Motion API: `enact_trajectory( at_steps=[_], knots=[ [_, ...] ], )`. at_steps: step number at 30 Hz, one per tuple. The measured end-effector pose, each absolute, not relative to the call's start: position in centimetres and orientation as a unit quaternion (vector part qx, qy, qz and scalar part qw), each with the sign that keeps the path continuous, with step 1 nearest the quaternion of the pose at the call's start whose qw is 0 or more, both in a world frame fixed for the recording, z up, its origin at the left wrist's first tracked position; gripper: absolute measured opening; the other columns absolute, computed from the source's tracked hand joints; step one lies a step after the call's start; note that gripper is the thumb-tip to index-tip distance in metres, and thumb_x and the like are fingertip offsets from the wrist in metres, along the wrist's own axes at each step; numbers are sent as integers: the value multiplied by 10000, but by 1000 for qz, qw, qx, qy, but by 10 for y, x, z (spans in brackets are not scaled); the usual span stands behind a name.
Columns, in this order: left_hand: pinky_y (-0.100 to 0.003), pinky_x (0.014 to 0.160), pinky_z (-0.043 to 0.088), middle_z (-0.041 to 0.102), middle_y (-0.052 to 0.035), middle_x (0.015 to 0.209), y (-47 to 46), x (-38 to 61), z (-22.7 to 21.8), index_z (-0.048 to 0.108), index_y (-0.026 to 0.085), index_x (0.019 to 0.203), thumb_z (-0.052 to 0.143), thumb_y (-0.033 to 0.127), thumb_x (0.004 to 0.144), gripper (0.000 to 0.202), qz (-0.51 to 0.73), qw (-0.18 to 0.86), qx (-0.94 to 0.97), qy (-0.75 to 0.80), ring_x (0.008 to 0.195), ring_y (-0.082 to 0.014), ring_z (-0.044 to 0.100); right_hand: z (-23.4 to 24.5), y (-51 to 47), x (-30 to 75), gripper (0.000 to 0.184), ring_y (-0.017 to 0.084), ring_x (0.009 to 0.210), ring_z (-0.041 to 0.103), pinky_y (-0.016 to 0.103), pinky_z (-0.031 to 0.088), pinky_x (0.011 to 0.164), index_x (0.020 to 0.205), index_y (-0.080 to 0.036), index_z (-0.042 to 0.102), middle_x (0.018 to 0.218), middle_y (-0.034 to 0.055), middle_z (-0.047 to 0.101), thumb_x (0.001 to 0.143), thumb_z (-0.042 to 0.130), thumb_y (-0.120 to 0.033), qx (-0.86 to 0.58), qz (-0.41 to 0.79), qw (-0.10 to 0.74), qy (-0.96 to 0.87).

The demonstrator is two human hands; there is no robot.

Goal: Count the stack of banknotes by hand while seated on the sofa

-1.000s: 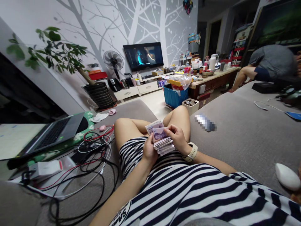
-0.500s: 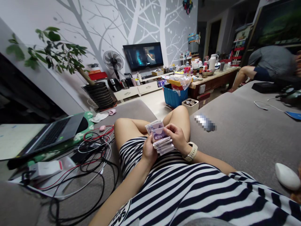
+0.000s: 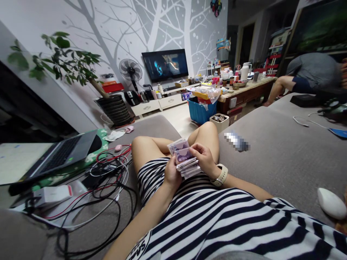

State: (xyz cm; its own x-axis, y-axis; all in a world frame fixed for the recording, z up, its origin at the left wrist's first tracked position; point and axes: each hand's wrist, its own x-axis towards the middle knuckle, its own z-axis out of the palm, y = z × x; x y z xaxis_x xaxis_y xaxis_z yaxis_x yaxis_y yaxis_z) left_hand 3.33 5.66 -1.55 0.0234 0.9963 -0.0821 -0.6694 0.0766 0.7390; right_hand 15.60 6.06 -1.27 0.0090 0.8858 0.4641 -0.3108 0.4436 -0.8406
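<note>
A thick folded stack of purple banknotes (image 3: 188, 167) is held above my lap, with some notes fanned upward at its far side. My left hand (image 3: 172, 172) is closed around the stack's left side, thumb near the front. With thumb and fingers, my right hand (image 3: 202, 157) pinches the upper right edge of a banknote (image 3: 182, 154) that stands up from the stack. A pale watch (image 3: 223, 174) is on my right wrist. The lower ends of the folded notes stick out toward my striped shirt (image 3: 206, 213).
On the left of the grey sofa lie tangled cables (image 3: 114, 177), a laptop (image 3: 65, 151) and a white box (image 3: 52, 195). A blurred-out object (image 3: 236, 141) and a white mouse-shaped thing (image 3: 331, 203) lie to the right. Another person (image 3: 311, 74) bends over at the far right.
The banknote pinched by my right hand has tilted slightly, so less of its printed portrait shows. Both hands stay in nearly the same place.
</note>
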Motion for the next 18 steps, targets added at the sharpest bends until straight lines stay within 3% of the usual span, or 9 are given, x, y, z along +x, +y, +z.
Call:
enact_trajectory(
  at_steps=[6, 12, 18],
  knots=[
    [-417, 849, 518, 728, -108, 903, 57, 34, -17, 666, 117, 935, 573, 314, 784, 265, 615, 677, 261, 307, 947, -285, 664, -11, 58, 157, 336, 107, 472, 431, 253, 353, 522, 718, -187, 577, 499, -36, 509, 828, 547, -503, -291, 453, 637, -552],
    [-417, 851, 515, 729, -107, 916, 56, 33, -18, 664, 108, 969, 580, 312, 791, 284, 614, 674, 256, 319, 900, -276, 680, -12, 58, 157, 319, 108, 517, 451, 246, 362, 512, 685, -189, 540, 568, -40, 499, 743, 657, -481, -301, 452, 636, -549],
    [-396, 852, 509, 729, -111, 912, 55, 32, -20, 670, 95, 960, 643, 292, 739, 296, 621, 668, 277, 303, 943, -283, 670, -12, 59, 157, 328, 99, 537, 385, 237, 318, 510, 680, -191, 501, 592, -53, 443, 701, 705, -447, -340, 416, 635, -555]
  ],
)
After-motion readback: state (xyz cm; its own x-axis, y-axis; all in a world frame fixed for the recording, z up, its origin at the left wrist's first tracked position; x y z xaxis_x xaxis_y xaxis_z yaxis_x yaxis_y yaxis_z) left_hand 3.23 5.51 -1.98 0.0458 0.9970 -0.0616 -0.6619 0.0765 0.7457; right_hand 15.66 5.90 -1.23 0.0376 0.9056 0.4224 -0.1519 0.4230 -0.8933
